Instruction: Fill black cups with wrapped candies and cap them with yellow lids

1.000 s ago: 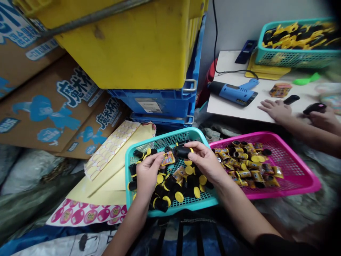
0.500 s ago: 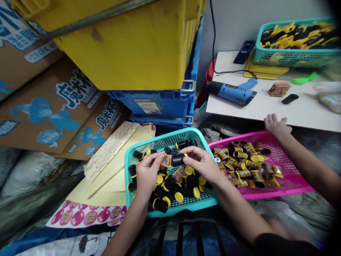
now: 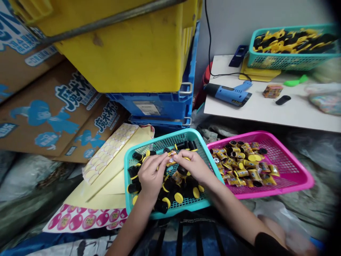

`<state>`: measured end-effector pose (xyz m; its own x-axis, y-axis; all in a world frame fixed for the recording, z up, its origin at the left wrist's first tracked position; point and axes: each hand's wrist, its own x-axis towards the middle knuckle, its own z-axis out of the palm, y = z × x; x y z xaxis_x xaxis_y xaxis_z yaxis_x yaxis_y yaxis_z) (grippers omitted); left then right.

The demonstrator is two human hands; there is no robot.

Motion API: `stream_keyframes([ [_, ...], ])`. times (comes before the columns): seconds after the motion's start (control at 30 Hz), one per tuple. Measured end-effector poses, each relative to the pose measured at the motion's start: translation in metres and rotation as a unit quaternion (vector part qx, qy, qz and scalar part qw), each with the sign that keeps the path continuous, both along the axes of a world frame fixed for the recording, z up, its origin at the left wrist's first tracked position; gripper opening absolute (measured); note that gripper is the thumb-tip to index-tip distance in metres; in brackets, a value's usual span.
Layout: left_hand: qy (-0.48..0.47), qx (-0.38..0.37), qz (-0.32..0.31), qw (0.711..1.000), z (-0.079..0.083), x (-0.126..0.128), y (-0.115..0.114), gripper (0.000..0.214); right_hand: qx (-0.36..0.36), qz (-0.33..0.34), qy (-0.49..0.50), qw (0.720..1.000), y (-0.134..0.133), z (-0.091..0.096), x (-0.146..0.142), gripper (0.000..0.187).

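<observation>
Over a teal basket [image 3: 128,167] of small black tubes with yellow caps [image 3: 174,193], my two hands meet. My left hand [image 3: 151,174] is closed, pinching an orange-yellow sticker [image 3: 170,159] against a small black tube that my right hand [image 3: 191,165] grips. The tube itself is mostly hidden by my fingers. To the right stands a pink basket [image 3: 293,170] with several tubes wearing printed labels [image 3: 245,165].
Sticker sheets [image 3: 106,156] lie left of the teal basket. Behind are cardboard boxes [image 3: 61,110], a yellow crate [image 3: 133,46] on blue crates [image 3: 162,103]. A white table [image 3: 266,106] holds a blue heat gun [image 3: 229,94], another teal basket [image 3: 290,49] and small items.
My hands have come closer together and the sticker now lies against the tube. The other person's hands have left the table and the pink basket. The camera has shifted slightly.
</observation>
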<state>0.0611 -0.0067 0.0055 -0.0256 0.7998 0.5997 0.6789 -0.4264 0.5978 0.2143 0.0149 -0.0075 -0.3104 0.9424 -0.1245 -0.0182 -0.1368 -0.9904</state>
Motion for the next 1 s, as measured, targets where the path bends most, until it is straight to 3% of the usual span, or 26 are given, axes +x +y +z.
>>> stream_keyframes([
  [0.13, -0.049, -0.060, 0.036, 0.996, -0.004, -0.004, -0.001, 0.012, 0.028, -0.032, -0.119, 0.992, 0.003, -0.003, 0.000, 0.052],
  [0.2, -0.097, -0.109, 0.054, 0.988, -0.006, -0.005, 0.000, 0.013, 0.013, -0.030, -0.099, 0.995, 0.003, -0.004, 0.000, 0.052],
  [0.3, -0.175, -0.179, 0.050, 0.967, -0.006, -0.005, 0.002, 0.017, -0.010, 0.000, -0.045, 0.999, 0.003, -0.004, -0.001, 0.034],
  [0.4, -0.252, -0.236, 0.054, 0.937, -0.004, -0.004, 0.005, 0.020, -0.006, -0.011, -0.058, 0.998, 0.004, -0.005, 0.000, 0.025],
  [0.53, -0.321, -0.280, 0.080, 0.901, 0.000, -0.004, 0.009, 0.025, -0.033, -0.006, -0.007, 0.999, 0.005, -0.005, 0.001, 0.036],
  [0.63, -0.334, -0.297, 0.067, 0.892, 0.001, -0.001, 0.010, 0.025, -0.030, 0.027, 0.007, 0.999, 0.006, -0.004, 0.000, 0.026],
  [0.8, -0.369, -0.323, 0.027, 0.871, -0.003, 0.002, 0.011, 0.023, 0.024, -0.031, -0.050, 0.998, 0.005, -0.007, -0.002, 0.034],
  [0.9, -0.399, -0.323, 0.044, 0.857, -0.009, -0.001, 0.013, 0.025, -0.026, -0.068, 0.030, 0.997, 0.007, -0.010, 0.000, 0.039],
  [1.0, -0.439, -0.333, 0.050, 0.833, -0.013, -0.004, 0.013, 0.029, -0.082, -0.147, 0.168, 0.971, 0.012, -0.009, 0.002, 0.049],
])
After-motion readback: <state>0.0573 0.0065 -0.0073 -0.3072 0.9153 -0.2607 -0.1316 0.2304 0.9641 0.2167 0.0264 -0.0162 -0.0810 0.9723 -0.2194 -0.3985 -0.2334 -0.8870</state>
